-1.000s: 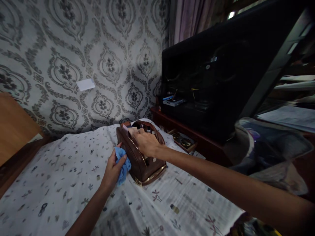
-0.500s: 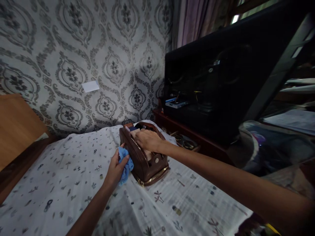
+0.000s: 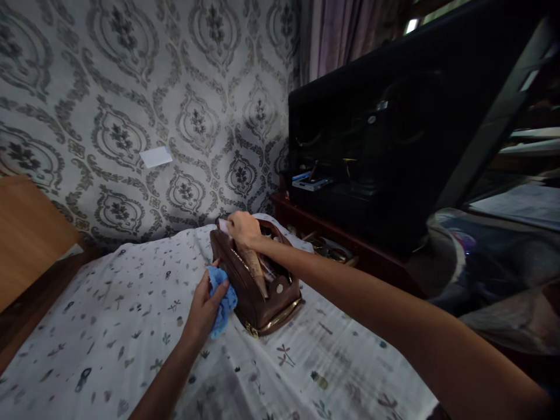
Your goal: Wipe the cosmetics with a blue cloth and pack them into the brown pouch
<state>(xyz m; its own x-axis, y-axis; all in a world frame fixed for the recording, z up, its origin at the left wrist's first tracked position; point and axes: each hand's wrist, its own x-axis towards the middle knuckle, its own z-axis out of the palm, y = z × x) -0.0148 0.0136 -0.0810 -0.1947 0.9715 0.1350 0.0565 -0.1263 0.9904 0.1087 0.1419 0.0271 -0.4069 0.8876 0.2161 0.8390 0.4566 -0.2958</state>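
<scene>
A brown leather pouch (image 3: 258, 297) with gold trim lies open on a patterned white cloth (image 3: 109, 326). My left hand (image 3: 203, 306) presses a crumpled blue cloth (image 3: 222, 297) against the pouch's near left side, fingers closed round it. My right hand (image 3: 244, 227) reaches over the pouch to its far end, fingers curled on the top edge there beside a small pinkish thing. Small items show inside the pouch's opening.
A large black case (image 3: 394, 134) stands tilted on a dark wooden shelf (image 3: 332, 233) at the right, with small items on it. Patterned wallpaper (image 3: 131, 105) is behind, a wooden board (image 3: 26, 233) at the left, a dim bundle (image 3: 490, 262) at the far right.
My right hand has slid from the middle of the pouch's top to its far end. The left hand with the blue cloth has stayed against the pouch's side.
</scene>
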